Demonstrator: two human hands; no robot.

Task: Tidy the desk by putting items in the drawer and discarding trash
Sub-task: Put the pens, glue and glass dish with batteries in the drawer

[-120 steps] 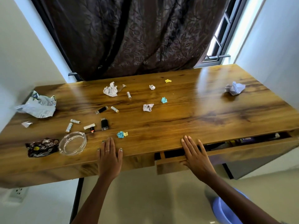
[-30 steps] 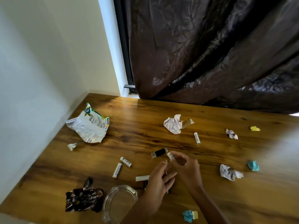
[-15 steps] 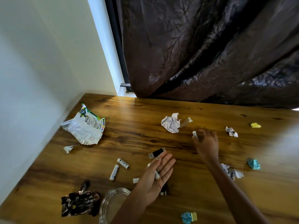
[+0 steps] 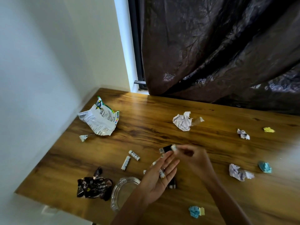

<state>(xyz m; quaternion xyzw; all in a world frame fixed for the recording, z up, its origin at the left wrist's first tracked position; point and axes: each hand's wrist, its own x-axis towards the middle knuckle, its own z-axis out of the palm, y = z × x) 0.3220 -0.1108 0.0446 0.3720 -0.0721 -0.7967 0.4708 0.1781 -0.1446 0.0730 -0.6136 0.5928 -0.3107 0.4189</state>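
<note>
Right hand (image 4: 193, 157) blurred; grasp unclear.

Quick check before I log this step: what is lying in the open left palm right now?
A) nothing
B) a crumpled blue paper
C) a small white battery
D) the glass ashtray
C: a small white battery lies across the fingers of the upturned left hand, while the glass ashtray sits on the desk beside it.

Right hand (image 4: 193, 157) back at left palm (image 4: 155, 181)
</note>
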